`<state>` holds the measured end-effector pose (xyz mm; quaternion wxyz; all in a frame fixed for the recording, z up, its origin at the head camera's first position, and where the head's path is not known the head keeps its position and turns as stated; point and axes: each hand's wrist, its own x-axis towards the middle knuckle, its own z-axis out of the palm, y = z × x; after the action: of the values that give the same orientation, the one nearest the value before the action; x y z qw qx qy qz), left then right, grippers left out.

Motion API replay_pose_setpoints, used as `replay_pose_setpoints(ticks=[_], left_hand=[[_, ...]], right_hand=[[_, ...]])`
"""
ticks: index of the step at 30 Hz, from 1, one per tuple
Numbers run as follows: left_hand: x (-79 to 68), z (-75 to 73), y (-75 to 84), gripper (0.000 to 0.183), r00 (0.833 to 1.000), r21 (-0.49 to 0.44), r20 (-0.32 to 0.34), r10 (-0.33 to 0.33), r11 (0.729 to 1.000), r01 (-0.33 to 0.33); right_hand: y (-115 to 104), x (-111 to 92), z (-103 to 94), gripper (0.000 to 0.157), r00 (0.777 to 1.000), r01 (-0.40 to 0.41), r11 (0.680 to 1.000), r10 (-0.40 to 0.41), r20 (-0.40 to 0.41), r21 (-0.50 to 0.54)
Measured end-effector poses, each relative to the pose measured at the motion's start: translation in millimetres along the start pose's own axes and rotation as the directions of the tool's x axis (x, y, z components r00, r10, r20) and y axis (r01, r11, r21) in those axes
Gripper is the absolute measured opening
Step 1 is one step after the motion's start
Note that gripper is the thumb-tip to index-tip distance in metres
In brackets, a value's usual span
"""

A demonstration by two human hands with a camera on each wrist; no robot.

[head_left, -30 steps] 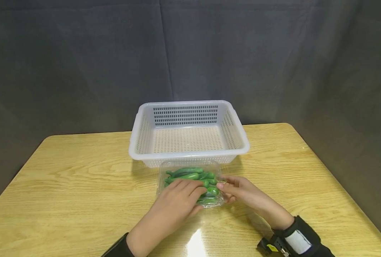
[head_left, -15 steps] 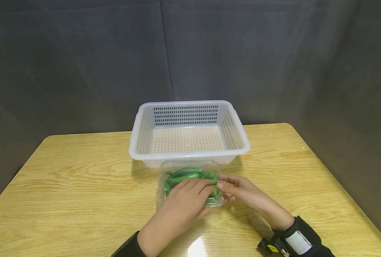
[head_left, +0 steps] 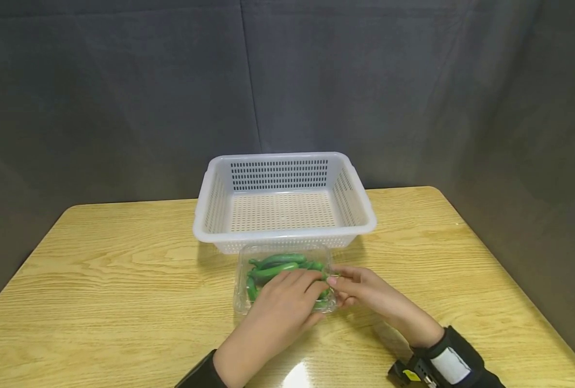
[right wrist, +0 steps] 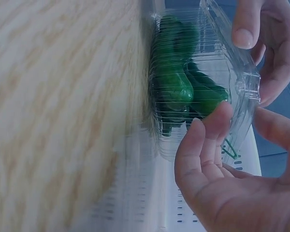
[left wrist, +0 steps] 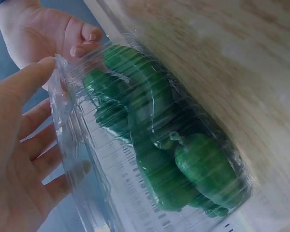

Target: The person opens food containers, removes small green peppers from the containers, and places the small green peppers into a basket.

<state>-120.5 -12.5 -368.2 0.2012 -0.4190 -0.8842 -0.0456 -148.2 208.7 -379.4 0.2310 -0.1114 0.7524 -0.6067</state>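
Note:
A clear plastic clamshell box [head_left: 242, 291] sits on the table, its lid down. Several green vegetables [head_left: 278, 261] lie inside; one with a short stem looks like a green pepper [left wrist: 205, 166]. My left hand [head_left: 282, 304] lies over the near part of the lid, fingers fairly straight, thumb at the near rim. At the box's right side, my right hand [head_left: 367, 291] pinches the rim, thumb above and fingers against the wall. A thin green strip [right wrist: 229, 148] shows near that rim in the right wrist view. The left hand covers part of the vegetables.
A white perforated plastic basket [head_left: 283, 235] stands directly behind the box, with nothing in it. Both stand on a wood-grain table [head_left: 122, 291]. A dark curtain [head_left: 122, 97] hangs behind and at the sides.
My left hand has slid to the right across the lid, uncovering more green vegetables on the left. My right hand has stayed at the box's right side.

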Motion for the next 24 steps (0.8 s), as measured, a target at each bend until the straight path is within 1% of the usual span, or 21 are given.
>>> replay_pose_setpoints(ticks=[6, 12, 15, 20, 24], left_hand=[[1.5, 0.5, -0.6, 0.047, 1.0, -0.005, 0.004, 0.006, 1.0, -0.006], [2.9, 1.9, -1.0, 0.046, 0.999, 0.047, -0.002, 0.037, 0.998, -0.037], [3.8, 3.7, -0.5, 0.044, 0.998, 0.077, -0.015, 0.058, 0.995, -0.057], [5.3, 6.9, 1.0, 0.041, 0.995, 0.108, -0.042, 0.09, 0.99, -0.085], [5.5, 7.1, 1.6, 0.04, 0.994, 0.126, -0.046, 0.096, 0.988, -0.089]], right_hand=[[1.4, 1.1, -2.6, 0.064, 1.0, 0.0, 0.999, -0.001, 0.029, 0.035], [3.8, 2.5, -6.0, 0.062, 0.997, -0.014, 0.987, 0.002, 0.074, 0.161], [4.9, 2.7, -6.5, 0.063, 0.996, -0.015, 0.98, -0.002, 0.084, 0.199], [5.0, 1.9, -4.2, 0.061, 0.997, -0.016, 0.976, 0.0, 0.074, 0.218], [3.6, 0.7, -1.5, 0.061, 0.998, -0.023, 0.975, 0.009, 0.064, 0.219]])
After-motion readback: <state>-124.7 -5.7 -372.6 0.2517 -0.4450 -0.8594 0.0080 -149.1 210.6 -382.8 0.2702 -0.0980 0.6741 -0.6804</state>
